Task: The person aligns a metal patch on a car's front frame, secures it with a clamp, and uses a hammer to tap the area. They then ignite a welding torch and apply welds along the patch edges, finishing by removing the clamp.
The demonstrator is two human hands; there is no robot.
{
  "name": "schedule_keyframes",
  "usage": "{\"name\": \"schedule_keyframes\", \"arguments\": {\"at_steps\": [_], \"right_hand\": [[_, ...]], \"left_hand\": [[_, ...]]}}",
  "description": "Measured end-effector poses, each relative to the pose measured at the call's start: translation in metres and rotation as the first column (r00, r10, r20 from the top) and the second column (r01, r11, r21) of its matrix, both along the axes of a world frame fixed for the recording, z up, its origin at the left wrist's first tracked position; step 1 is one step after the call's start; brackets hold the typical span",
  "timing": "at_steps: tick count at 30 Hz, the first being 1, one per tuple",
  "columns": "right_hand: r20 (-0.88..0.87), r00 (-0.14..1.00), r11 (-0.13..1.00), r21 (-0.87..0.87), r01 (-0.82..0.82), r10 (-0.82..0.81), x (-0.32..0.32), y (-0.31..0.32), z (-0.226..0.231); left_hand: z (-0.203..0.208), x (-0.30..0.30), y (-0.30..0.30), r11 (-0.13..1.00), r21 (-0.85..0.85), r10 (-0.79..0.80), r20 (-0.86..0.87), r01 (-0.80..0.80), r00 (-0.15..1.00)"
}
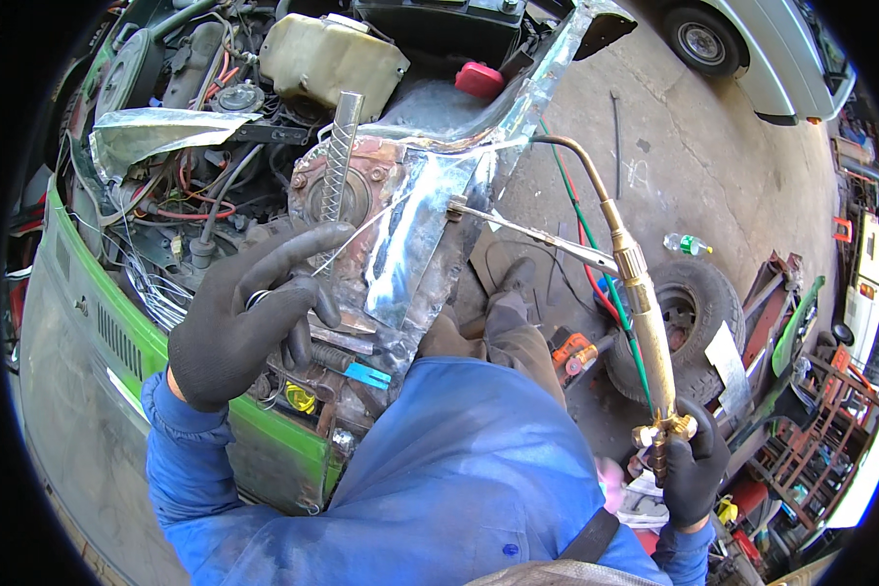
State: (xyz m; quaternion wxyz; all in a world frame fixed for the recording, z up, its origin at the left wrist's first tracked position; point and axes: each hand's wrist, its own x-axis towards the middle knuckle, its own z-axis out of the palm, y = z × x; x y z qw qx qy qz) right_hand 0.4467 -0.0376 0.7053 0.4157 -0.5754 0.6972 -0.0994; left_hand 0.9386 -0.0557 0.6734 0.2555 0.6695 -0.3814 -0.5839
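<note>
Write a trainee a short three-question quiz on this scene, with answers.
1. Which hand grips the brass gas torch?
2. True or false: the wheel on the floor lies to the left of the person's legs.
3. Fill in: the gloved left hand pinches a thin ____.

Key:
1. The gloved right hand.
2. False; the wheel lies to the right of the legs.
3. Wire.

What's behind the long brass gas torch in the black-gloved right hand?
Behind the long brass gas torch, a thick black rubber tyre around a dark metal wheel shows; the strip directly behind the torch cannot be seen.
</note>
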Motion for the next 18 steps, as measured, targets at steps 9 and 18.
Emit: {"name": "schedule_keyframes", "arguments": {"at_steps": [9, 18], "right_hand": [[-0.079, 0.983, 0.985, -0.044, -0.168, 0.164, 0.011, -0.013, 0.007], [-0.130, 0.976, 0.979, -0.080, -0.187, 0.176, 0.027, -0.018, 0.002]], "left_hand": [[-0.016, 0.000, -0.010, 0.999, -0.021, 0.025, -0.017, -0.026, 1.000], [-0.025, 0.002, -0.012, 0.998, 0.008, 0.060, -0.044, -0.060, 0.997]]}}
